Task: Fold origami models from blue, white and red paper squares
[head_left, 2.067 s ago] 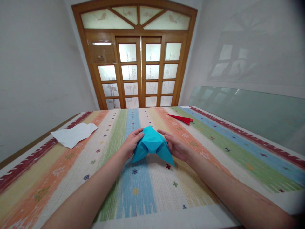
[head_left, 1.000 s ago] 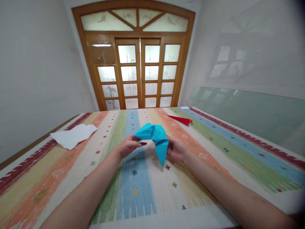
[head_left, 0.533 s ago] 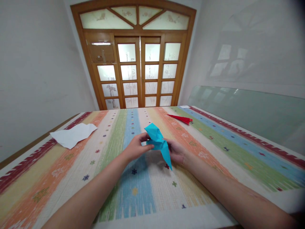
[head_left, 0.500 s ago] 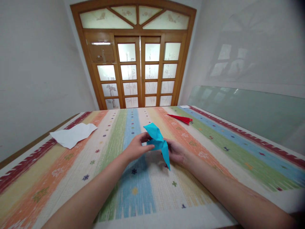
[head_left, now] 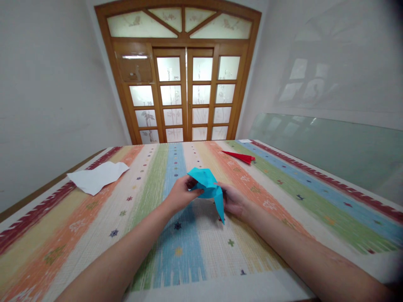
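A folded piece of blue origami paper (head_left: 206, 180) is held between my two hands, just above the striped tablecloth. Its left part is wide and partly opened out, while a narrow pointed flap hangs down at the right. My left hand (head_left: 182, 193) grips the wide part at its left edge, the thumb in front and the fingers partly hidden inside or behind it. On the other side, my right hand (head_left: 232, 199) pinches the paper near the base of the pointed flap. Most of the right fingers are hidden behind the paper.
A creased white sheet of paper (head_left: 98, 178) lies at the left of the striped tablecloth (head_left: 126, 247). A long, pointed red folded paper (head_left: 237, 157) lies at the back right. Beyond the table stand wooden doors (head_left: 185, 92), and a glass panel (head_left: 330, 147) leans along the right wall.
The upper left part of the blue paper has opened wider and its top has come down. Both hands stay in nearly the same places, still holding it.
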Available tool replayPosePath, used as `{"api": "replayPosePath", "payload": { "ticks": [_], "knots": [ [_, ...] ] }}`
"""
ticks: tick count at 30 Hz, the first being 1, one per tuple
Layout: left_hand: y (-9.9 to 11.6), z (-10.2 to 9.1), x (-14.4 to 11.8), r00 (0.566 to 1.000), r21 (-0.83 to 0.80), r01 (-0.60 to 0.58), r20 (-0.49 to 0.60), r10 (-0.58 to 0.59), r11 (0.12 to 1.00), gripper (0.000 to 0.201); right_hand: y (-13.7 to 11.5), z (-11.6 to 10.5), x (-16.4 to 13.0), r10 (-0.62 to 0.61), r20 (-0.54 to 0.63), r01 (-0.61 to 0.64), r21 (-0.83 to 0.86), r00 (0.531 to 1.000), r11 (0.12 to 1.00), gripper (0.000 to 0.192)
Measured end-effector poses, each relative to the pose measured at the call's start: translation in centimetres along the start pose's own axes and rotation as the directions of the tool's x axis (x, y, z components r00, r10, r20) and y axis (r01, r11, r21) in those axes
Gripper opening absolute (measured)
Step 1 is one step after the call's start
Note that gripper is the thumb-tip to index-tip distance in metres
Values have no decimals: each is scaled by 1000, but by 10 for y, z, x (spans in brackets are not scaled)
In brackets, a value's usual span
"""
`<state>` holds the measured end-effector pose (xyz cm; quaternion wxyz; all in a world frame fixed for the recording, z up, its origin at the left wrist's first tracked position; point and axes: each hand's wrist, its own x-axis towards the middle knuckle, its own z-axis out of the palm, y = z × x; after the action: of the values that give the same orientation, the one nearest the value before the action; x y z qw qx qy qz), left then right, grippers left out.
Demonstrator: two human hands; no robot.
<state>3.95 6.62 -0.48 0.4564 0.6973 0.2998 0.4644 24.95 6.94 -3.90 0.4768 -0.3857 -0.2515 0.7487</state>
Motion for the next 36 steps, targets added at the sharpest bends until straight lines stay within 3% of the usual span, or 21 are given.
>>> {"api": "replayPosePath", "payload": {
  "ticks": [9, 14, 24, 26, 29, 32, 36],
  "knots": [
    [0, -2, 3, 998, -105, 26, -49, -31, 994, 27, -8, 2, -7, -74, -36, 74, -14, 997, 997, 12],
    [-8, -9, 5, 997, -168, 64, -25, -69, 984, 26, -10, -2, -5, -136, -47, 135, -26, 990, 991, 17],
    [-8, -17, 0, 985, -261, 170, 14, -173, 950, 35, -8, 4, -7, -132, -65, 129, -44, 989, 991, 14],
    [-9, -19, -2, 979, -259, 201, 48, -196, 945, 37, -9, 5, -8, -126, -52, 123, -52, 991, 991, 18],
    [-10, -22, -4, 958, -286, 264, 185, -217, 921, 31, -9, 4, -8, -110, -33, 107, -65, 993, 992, 24],
    [-11, -23, -5, 954, -226, 222, 253, -163, 949, 26, -8, 3, -8, -103, -20, 101, -72, 994, 992, 26],
    [-8, -19, -5, 968, -97, 123, 229, -99, 988, 20, -6, 2, -7, -98, -3, 97, -82, 995, 992, 26]
  ]
}}
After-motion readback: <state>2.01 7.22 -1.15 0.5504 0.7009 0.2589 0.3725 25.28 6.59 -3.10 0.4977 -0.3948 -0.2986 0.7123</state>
